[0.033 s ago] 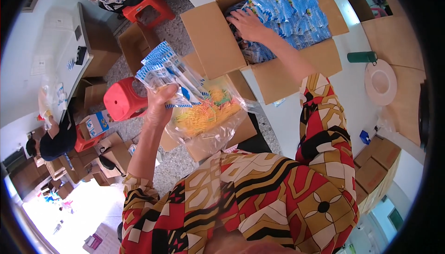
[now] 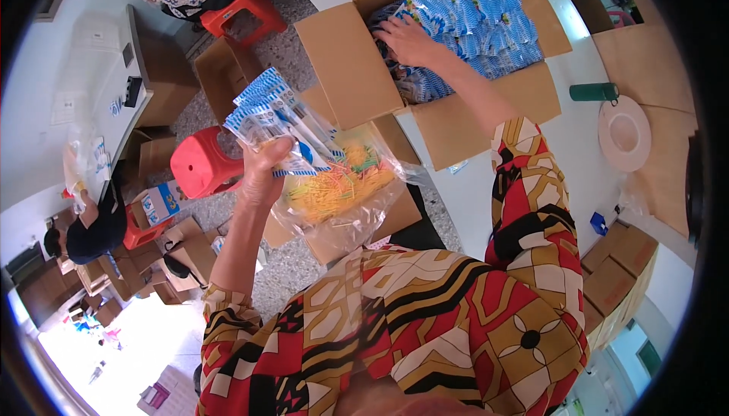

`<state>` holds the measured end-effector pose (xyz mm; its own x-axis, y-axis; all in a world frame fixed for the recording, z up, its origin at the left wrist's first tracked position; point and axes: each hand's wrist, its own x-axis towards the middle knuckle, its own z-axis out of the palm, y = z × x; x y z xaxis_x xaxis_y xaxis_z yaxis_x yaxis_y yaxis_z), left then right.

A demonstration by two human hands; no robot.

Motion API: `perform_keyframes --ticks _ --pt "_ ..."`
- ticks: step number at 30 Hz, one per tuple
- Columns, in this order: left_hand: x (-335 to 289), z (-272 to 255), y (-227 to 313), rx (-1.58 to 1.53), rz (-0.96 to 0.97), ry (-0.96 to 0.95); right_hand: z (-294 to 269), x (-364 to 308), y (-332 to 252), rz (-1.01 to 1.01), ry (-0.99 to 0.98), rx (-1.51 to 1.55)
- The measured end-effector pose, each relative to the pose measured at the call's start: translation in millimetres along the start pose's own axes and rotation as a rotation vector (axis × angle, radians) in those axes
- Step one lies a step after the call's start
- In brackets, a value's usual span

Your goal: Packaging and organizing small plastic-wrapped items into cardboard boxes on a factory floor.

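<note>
Nothing visibly changed — left hand (image 2: 267, 161) fingers holding blue-white packets (image 2: 282, 121), right hand (image 2: 408, 41) inside carton (image 2: 338, 59) (can't tell its grip) — packet handling continues

Packing workshop, looks like: open carton (image 2: 345, 66) of blue packets (image 2: 490, 32) on white bench (image 2: 569, 142), stacked boxes (image 2: 610, 287), red stools (image 2: 199, 161).

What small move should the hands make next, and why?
Probably bring the held packets in the left hand toward the open carton. They are outside it, while similar blue packets lie inside, and the right hand reaches in at the carton's left side. Whether the right hand grips anything is hard to tell.
</note>
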<state>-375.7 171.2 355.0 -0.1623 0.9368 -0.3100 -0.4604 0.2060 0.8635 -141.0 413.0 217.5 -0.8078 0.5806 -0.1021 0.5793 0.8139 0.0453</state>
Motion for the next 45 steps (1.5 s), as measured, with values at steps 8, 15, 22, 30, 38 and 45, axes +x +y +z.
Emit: perform_keyframes --ticks 8,15,22,30,38,45 --pt "22 13 -3 0.053 -0.004 -0.072 3 -12 25 0.098 0.279 0.424" --pt "64 49 -18 0.107 0.021 -0.142 -4 -3 71 0.182 0.609 0.254" --pt "89 70 -24 0.13 0.012 -0.206 3 14 77 0.277 0.019 -0.002" --pt "125 92 -26 0.193 0.043 -0.262 29 -10 74 0.246 0.264 -0.066" --pt "203 120 -43 0.343 0.304 -0.31 -48 -9 88 0.283 0.464 1.197" --pt "269 144 -74 0.729 0.647 -0.039 -88 -17 100 0.136 0.29 1.388"
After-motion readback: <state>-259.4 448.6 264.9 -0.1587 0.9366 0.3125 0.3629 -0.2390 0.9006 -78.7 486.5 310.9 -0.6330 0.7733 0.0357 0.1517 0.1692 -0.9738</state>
